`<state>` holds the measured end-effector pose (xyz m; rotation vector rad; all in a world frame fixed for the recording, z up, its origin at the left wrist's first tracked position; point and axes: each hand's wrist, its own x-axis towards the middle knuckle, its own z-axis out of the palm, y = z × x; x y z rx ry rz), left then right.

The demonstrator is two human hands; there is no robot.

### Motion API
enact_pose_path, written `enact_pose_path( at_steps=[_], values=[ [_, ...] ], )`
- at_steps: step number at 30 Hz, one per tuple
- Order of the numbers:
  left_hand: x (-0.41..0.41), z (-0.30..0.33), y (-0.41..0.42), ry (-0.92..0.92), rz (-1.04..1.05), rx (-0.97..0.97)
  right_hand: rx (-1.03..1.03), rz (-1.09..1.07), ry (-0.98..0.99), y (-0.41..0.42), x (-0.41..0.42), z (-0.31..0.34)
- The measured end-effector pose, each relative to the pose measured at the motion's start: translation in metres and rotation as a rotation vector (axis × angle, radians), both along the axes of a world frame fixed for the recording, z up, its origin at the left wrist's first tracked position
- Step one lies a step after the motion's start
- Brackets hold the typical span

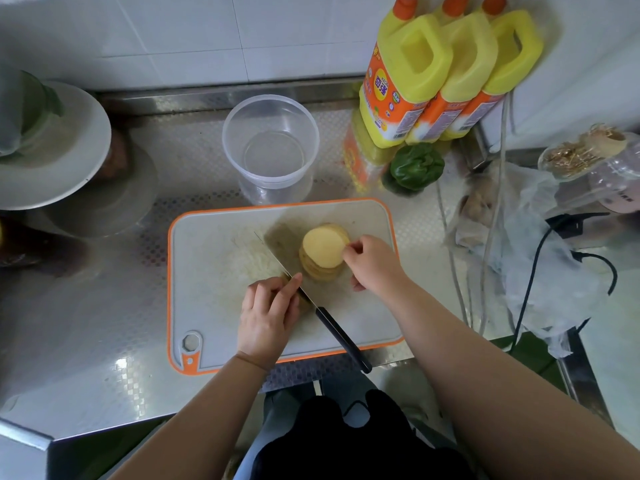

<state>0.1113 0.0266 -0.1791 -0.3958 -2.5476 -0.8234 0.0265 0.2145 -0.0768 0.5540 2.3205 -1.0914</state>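
Two hands flank the knife (337,332). Right hand (374,265) pinches top potato slice (323,249); left hand (266,313) curled against blade, grip unclear.

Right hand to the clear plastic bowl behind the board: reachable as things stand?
Probably yes. The right hand pinches the top potato slice; the clear bowl stands open just past the cutting board, nothing between. The knife, held by the left hand, sits left of that path.

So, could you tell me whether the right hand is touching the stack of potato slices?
Touching. The head view shows the right hand pinching the edge of the top slice in the stack of potato slices, with no gap between fingertips and slice.
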Motion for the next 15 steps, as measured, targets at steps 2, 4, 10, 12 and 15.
enact_pose_path(
  at_steps=[2,4,10,12,15],
  values=[
    [-0.001,0.001,0.001,0.001,-0.001,0.001,0.108,0.006,0.043,0.001,-0.001,0.0],
    [-0.001,0.001,0.001,0.001,0.0,0.002,0.299,0.069,0.124,0.003,0.007,0.004],
    [0.0,0.002,0.003,-0.004,0.024,0.013,0.237,0.637,-0.057,-0.019,0.071,0.001],
    [0.0,0.004,0.005,-0.001,0.017,0.051,0.277,0.671,-0.013,-0.025,0.076,-0.011],
    [0.0,0.007,0.007,0.015,-0.011,0.101,0.317,0.644,0.104,-0.035,0.078,-0.021]
  ],
)
